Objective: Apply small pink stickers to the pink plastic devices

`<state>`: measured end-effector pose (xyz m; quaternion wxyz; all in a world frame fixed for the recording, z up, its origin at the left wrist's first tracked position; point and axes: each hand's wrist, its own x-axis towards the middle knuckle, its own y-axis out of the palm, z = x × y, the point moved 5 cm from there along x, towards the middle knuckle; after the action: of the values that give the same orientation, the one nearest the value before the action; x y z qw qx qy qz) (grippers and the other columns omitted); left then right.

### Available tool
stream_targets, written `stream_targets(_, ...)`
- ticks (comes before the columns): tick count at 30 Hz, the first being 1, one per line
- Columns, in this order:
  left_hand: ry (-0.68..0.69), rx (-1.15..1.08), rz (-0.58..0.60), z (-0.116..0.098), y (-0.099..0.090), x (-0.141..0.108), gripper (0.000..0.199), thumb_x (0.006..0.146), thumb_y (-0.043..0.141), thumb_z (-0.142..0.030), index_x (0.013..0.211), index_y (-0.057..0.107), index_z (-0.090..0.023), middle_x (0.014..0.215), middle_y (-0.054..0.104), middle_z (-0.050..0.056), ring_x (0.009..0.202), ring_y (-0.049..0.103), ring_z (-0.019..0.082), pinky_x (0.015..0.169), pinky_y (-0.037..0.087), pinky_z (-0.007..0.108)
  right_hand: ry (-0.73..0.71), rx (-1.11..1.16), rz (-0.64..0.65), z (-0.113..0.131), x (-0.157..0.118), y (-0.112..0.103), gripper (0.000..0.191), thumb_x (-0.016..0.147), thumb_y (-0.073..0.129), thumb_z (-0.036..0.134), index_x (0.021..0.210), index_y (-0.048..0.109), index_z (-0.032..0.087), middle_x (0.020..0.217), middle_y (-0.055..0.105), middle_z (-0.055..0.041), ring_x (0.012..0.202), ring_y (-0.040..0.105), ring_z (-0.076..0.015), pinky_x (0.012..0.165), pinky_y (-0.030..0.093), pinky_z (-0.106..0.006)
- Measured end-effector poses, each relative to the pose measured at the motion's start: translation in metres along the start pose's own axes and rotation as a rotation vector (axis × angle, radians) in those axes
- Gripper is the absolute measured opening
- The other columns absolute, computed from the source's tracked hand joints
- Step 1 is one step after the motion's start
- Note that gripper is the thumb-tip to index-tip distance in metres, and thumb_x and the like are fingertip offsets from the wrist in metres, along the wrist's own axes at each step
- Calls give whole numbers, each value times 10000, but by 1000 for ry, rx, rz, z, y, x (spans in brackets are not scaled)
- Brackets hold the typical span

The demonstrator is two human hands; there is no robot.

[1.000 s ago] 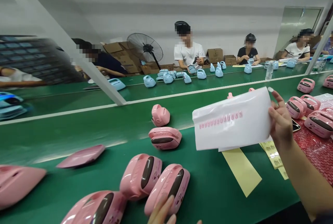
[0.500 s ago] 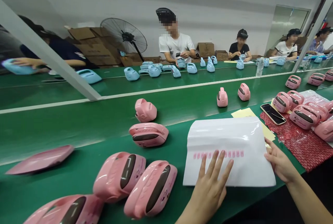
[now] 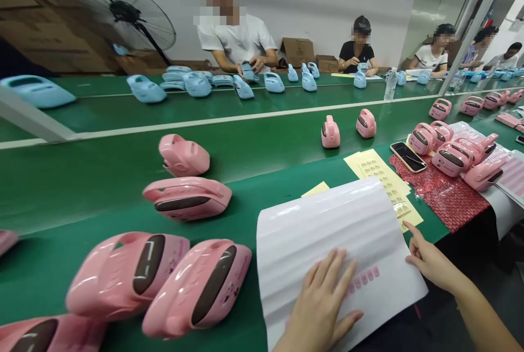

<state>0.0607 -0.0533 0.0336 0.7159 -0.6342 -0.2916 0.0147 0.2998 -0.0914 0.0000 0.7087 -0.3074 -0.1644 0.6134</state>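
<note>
A glossy white sheet of stickers [image 3: 311, 221], with a short row of small pink stickers [image 3: 364, 278], lies slightly wavy at the table's front edge. My left hand [image 3: 323, 297] rests flat on it, fingers stretched out and covering part of the row. At the sheet's right edge is my right hand [image 3: 429, 262], its index finger extended to the corner of a yellow sticker sheet [image 3: 385, 183] and its thumb at the white sheet's edge. Just left of the sheet stands a pink plastic housing [image 3: 200, 289] with a dark window, beside a similar housing [image 3: 126, 275].
More pink housings [image 3: 188, 199] stand along the green table. A phone [image 3: 408, 156] lies by red bubble wrap [image 3: 446, 194] at the right. Across the line, a person in a white shirt [image 3: 237, 38] handles a blue housing [image 3: 249, 71]. A post [image 3: 470, 30] rises at the right.
The view has swung right and closer. The white sheet now lies tilted, nearer the front edge, with my left hand lower on it. More of the yellow sticker sheet shows; my right index finger has straightened.
</note>
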Motion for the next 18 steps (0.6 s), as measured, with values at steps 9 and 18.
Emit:
stream_targets(9,-123,86,29,-10,25,-11,563,783,606,-318,1262,460,-60,1251,589,185,1112,575,285,848,489,348,-533,-122,-111,42,-19,26,598,822,492,187,1383,293,242,1154,586,-122,1084,551,-258,918,472,-439)
stream_targets(18,-177,-22,82,-15,13,-16,547,720,680,-313,1209,533,-118,1204,633,147,1059,601,285,800,503,355,-638,-58,103,44,-22,61,536,839,457,110,1345,377,267,1129,627,-98,1046,584,-227,886,517,-419)
